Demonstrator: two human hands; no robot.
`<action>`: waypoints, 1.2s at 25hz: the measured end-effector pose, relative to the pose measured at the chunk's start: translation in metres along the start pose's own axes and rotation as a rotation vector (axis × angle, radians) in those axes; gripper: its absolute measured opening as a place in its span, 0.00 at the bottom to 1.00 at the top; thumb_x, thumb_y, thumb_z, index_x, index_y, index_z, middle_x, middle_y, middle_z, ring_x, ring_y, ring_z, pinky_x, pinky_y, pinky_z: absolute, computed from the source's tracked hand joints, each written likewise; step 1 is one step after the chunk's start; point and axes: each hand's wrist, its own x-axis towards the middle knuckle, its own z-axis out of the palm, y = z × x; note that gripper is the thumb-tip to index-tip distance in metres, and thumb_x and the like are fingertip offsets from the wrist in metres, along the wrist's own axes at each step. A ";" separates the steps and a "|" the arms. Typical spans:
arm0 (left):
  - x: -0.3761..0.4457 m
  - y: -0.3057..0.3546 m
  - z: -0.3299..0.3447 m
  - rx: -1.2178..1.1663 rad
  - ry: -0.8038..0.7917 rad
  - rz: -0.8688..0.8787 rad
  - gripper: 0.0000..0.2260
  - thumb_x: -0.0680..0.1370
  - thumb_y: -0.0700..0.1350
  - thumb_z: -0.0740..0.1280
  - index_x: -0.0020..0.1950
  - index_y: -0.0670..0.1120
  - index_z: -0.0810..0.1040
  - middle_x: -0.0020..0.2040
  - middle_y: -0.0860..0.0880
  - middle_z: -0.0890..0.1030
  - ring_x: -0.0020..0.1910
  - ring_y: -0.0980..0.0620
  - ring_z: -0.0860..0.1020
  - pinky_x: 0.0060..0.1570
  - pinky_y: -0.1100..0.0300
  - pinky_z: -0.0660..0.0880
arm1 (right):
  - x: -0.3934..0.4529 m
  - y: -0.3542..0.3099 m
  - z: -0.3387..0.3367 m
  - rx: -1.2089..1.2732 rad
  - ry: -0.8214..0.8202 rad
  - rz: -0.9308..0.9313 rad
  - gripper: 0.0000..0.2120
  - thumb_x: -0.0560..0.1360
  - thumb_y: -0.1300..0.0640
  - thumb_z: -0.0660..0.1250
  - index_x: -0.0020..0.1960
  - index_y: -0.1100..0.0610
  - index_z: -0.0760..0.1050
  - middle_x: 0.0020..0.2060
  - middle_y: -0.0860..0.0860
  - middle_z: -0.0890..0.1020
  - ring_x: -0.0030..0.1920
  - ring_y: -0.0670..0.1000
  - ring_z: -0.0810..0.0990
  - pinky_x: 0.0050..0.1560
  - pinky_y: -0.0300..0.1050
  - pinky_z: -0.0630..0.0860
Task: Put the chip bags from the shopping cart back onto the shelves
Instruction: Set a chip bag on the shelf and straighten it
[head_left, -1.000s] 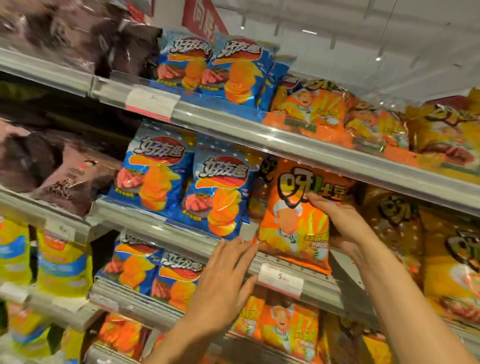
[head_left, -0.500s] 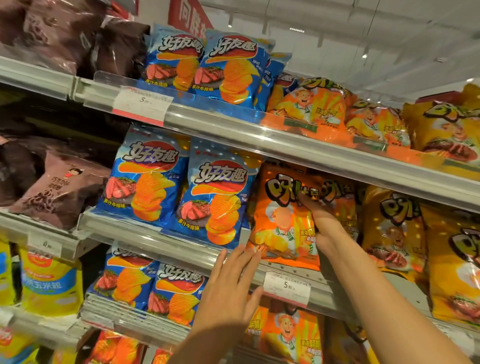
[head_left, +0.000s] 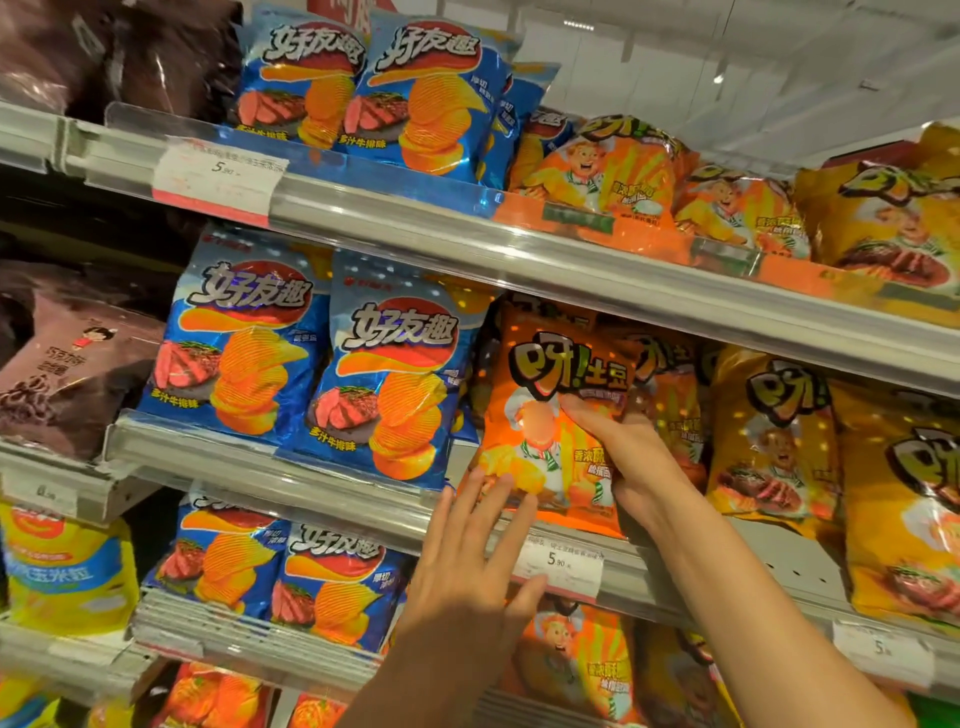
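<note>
An orange chip bag (head_left: 540, 415) with a cartoon chef stands upright on the middle shelf (head_left: 322, 480), between blue bags and more orange ones. My right hand (head_left: 628, 457) grips its right side, thumb across the front. Below it, my left hand (head_left: 467, 566) is open with fingers spread, fingertips touching the bag's lower left corner at the shelf edge. The shopping cart is out of view.
Blue chip bags (head_left: 395, 379) fill the shelf to the left, yellow-orange bags (head_left: 774, 441) to the right. The upper shelf rail (head_left: 519, 260) sits just above the bag. A price tag (head_left: 561, 561) hangs under the hands. Brown bags (head_left: 78, 374) lie far left.
The orange bag has gone deeper onto the middle shelf and stands more upright. My right hand slid down its right side. My left hand rose to the bag's lower corner.
</note>
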 end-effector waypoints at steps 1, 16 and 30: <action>0.001 -0.002 -0.001 -0.002 -0.009 -0.013 0.26 0.75 0.54 0.66 0.70 0.44 0.77 0.73 0.41 0.73 0.76 0.39 0.66 0.67 0.32 0.69 | -0.001 0.000 -0.002 0.010 0.064 -0.025 0.29 0.64 0.52 0.84 0.58 0.62 0.77 0.42 0.59 0.88 0.41 0.59 0.89 0.34 0.50 0.83; 0.016 -0.075 -0.026 0.138 -0.178 -0.269 0.29 0.81 0.61 0.54 0.77 0.48 0.70 0.81 0.43 0.61 0.81 0.40 0.53 0.74 0.32 0.57 | -0.008 0.008 0.025 -0.038 0.148 -0.135 0.20 0.71 0.53 0.80 0.58 0.57 0.75 0.48 0.57 0.87 0.46 0.56 0.88 0.45 0.52 0.85; 0.015 -0.022 0.000 0.058 -0.205 0.023 0.29 0.81 0.62 0.57 0.81 0.53 0.62 0.82 0.47 0.58 0.82 0.43 0.49 0.75 0.39 0.50 | -0.009 0.008 0.031 -0.196 0.012 -0.119 0.31 0.70 0.50 0.80 0.68 0.54 0.72 0.53 0.49 0.86 0.48 0.43 0.87 0.45 0.38 0.83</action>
